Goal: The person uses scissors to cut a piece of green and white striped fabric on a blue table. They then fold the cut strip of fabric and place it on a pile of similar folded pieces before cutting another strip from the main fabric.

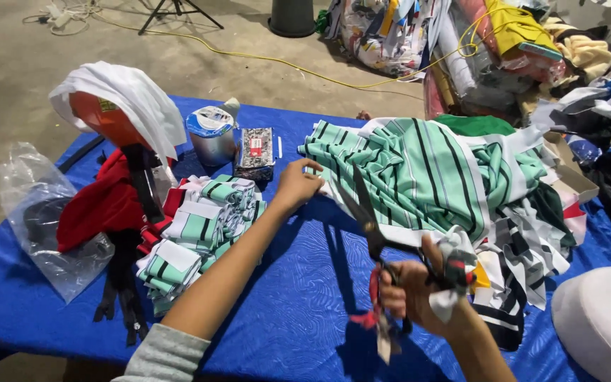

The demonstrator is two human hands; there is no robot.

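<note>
- Right hand (419, 293) is clenched around the handles of black scissors (369, 216), blades slightly apart and pointing up toward the striped cloth; strips of cloth and a red tag wrap the handles.
- Left hand (297, 185) reaches forward, fingers curled onto the near left edge of the green striped fabric (419, 170), gripping it.
- Fabric lies heaped on the right half of the blue table cover (298, 297), spilling toward the right edge.
- Open blue surface lies between the two arms and toward the near edge.
- Stack of folded striped pieces (203, 233) sits left of the left forearm, near a red cloth (100, 205) and a clear plastic bag (37, 212).
</note>
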